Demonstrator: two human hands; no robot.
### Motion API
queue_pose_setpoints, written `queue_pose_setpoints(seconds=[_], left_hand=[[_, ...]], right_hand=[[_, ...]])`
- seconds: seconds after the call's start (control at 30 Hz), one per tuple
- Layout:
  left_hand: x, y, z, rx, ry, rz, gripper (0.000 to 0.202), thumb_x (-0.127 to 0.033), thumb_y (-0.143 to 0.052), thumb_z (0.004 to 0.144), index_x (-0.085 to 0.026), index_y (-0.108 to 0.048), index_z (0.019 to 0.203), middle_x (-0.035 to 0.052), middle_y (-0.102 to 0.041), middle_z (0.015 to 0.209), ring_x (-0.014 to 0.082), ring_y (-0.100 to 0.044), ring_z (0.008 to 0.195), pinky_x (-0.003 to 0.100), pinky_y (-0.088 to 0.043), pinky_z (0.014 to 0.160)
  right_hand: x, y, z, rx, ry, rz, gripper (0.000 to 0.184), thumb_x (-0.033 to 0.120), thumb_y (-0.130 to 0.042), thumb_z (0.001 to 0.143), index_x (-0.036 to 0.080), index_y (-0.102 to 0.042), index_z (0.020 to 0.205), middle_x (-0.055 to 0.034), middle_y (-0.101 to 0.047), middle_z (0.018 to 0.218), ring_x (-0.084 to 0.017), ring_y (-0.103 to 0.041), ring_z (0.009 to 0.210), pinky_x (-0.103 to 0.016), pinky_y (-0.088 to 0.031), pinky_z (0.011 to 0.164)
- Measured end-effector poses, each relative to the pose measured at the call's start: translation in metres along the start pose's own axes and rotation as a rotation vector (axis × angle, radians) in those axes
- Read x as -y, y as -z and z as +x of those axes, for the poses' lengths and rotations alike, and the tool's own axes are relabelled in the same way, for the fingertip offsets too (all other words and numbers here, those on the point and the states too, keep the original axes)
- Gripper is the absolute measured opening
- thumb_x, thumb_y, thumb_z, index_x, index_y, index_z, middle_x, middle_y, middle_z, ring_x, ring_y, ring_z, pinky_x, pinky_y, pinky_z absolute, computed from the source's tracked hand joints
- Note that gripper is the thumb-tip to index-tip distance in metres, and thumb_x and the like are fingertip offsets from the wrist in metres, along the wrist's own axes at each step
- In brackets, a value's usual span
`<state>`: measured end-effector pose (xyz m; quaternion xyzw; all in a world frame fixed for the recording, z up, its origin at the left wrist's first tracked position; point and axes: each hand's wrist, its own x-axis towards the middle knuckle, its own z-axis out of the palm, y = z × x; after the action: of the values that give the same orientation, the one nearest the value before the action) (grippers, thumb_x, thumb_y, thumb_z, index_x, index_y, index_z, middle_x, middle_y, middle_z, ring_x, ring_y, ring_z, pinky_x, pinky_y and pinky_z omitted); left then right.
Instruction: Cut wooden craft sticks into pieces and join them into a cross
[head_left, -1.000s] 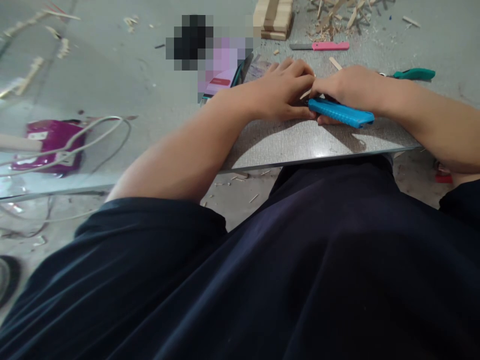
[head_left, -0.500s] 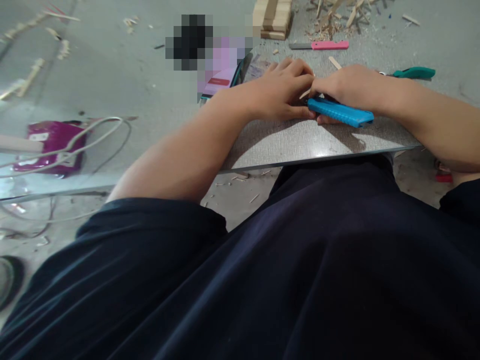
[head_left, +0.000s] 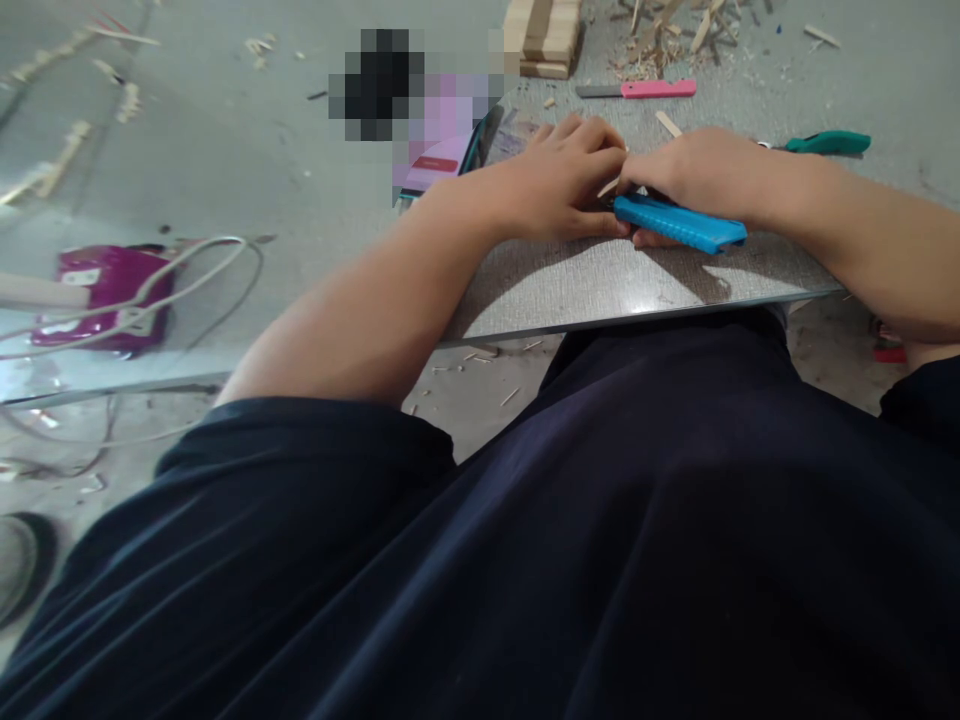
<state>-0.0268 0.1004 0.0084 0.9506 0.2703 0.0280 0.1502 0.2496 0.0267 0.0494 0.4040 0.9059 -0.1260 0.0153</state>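
Observation:
My right hand (head_left: 686, 172) is closed around a blue utility knife (head_left: 679, 222), its handle slanting down to the right near the table's front edge. Just left of it, my left hand (head_left: 571, 180) rests low over the table with bent fingers, its thumb close to the knife's front end. A narrow bit of pale wooden stick (head_left: 609, 188) shows between the two hands, pinched by the left fingers; most of it is hidden. The knife's blade is covered by the hands.
Beyond the hands lie a pink folding knife (head_left: 658, 90), green-handled pliers (head_left: 829, 143), a stack of wooden sticks (head_left: 551, 40) and wood shavings (head_left: 667, 45). A phone (head_left: 435, 165) lies beside my left wrist. Leftward are a purple package (head_left: 112, 300) and a white cable (head_left: 217, 240).

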Motion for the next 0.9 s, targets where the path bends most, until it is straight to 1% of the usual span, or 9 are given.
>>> queue_pose_setpoints(seconds=[0.1, 0.17, 0.27, 0.4, 0.47, 0.6, 0.67, 0.8, 0.9], left_hand=[[0.002, -0.002, 0.000, 0.006, -0.010, 0.004, 0.082, -0.088, -0.053, 0.114, -0.045, -0.068, 0.183, 0.0054, -0.073, 0.176, 0.0460, -0.042, 0.165, 0.079, -0.032, 0.146], [0.005, -0.004, 0.000, 0.001, -0.023, -0.007, 0.081, -0.085, -0.056, 0.114, -0.051, -0.065, 0.186, 0.0034, -0.079, 0.168, 0.0473, -0.041, 0.167, 0.080, -0.030, 0.145], [0.009, -0.006, 0.000, -0.027, -0.043, -0.037, 0.080, -0.082, -0.062, 0.111, -0.056, -0.065, 0.187, 0.0032, -0.082, 0.161, 0.0487, -0.042, 0.167, 0.081, -0.029, 0.145], [0.008, -0.004, 0.001, -0.042, -0.031, -0.046, 0.075, -0.085, -0.066, 0.110, -0.047, -0.076, 0.174, 0.0080, -0.071, 0.176, 0.0507, -0.046, 0.164, 0.085, -0.033, 0.144], [0.007, -0.003, 0.001, -0.033, -0.020, -0.040, 0.075, -0.086, -0.066, 0.111, -0.045, -0.077, 0.172, 0.0089, -0.068, 0.180, 0.0509, -0.046, 0.165, 0.085, -0.033, 0.144], [0.006, -0.002, 0.001, -0.007, -0.021, -0.048, 0.078, -0.085, -0.063, 0.111, -0.056, -0.068, 0.184, 0.0026, -0.077, 0.171, 0.0500, -0.041, 0.170, 0.082, -0.027, 0.147], [0.003, -0.001, 0.000, -0.009, -0.013, -0.057, 0.078, -0.086, -0.063, 0.109, -0.058, -0.068, 0.183, 0.0018, -0.079, 0.169, 0.0495, -0.041, 0.170, 0.081, -0.027, 0.147], [-0.004, 0.002, -0.001, -0.013, 0.014, -0.047, 0.080, -0.089, -0.062, 0.106, -0.049, -0.075, 0.174, 0.0062, -0.074, 0.173, 0.0486, -0.043, 0.165, 0.082, -0.033, 0.145], [-0.001, 0.000, 0.000, 0.035, 0.016, 0.007, 0.090, -0.091, -0.050, 0.109, -0.047, -0.064, 0.187, 0.0054, -0.078, 0.166, 0.0474, -0.037, 0.167, 0.081, -0.027, 0.145]], right_hand=[[0.013, 0.006, -0.001, 0.024, -0.060, -0.193, 0.054, 0.051, -0.084, 0.123, 0.025, -0.078, 0.169, -0.0181, -0.095, 0.145, -0.053, -0.091, 0.130, -0.063, -0.072, 0.104], [0.018, 0.009, -0.002, 0.033, -0.062, -0.208, 0.054, 0.050, -0.086, 0.123, 0.025, -0.078, 0.169, -0.0172, -0.095, 0.144, -0.052, -0.091, 0.130, -0.062, -0.073, 0.103], [0.021, 0.010, -0.001, 0.045, -0.081, -0.205, 0.056, 0.046, -0.090, 0.121, 0.027, -0.077, 0.172, -0.0164, -0.095, 0.148, -0.052, -0.092, 0.131, -0.063, -0.074, 0.105], [0.023, 0.011, -0.002, 0.066, -0.107, -0.213, 0.058, 0.041, -0.092, 0.120, 0.028, -0.077, 0.174, -0.0152, -0.095, 0.150, -0.051, -0.092, 0.136, -0.061, -0.072, 0.110], [0.024, 0.012, -0.003, 0.072, -0.113, -0.226, 0.058, 0.042, -0.090, 0.122, 0.026, -0.075, 0.175, -0.0155, -0.094, 0.153, -0.050, -0.091, 0.139, -0.058, -0.072, 0.111], [0.027, 0.014, -0.004, 0.082, -0.109, -0.250, 0.057, 0.047, -0.085, 0.124, 0.027, -0.073, 0.177, -0.0156, -0.093, 0.155, -0.051, -0.091, 0.141, -0.059, -0.072, 0.113], [0.029, 0.015, -0.004, 0.089, -0.108, -0.255, 0.056, 0.047, -0.084, 0.125, 0.028, -0.074, 0.176, -0.0153, -0.093, 0.155, -0.051, -0.091, 0.141, -0.060, -0.073, 0.113], [0.029, 0.014, -0.004, 0.087, -0.129, -0.250, 0.059, 0.044, -0.086, 0.122, 0.027, -0.073, 0.177, -0.0164, -0.093, 0.156, -0.052, -0.091, 0.140, -0.061, -0.073, 0.112], [0.015, 0.007, -0.003, 0.040, -0.081, -0.112, 0.053, 0.042, -0.089, 0.118, 0.027, -0.079, 0.168, -0.0156, -0.095, 0.149, -0.053, -0.091, 0.137, -0.064, -0.071, 0.114]])
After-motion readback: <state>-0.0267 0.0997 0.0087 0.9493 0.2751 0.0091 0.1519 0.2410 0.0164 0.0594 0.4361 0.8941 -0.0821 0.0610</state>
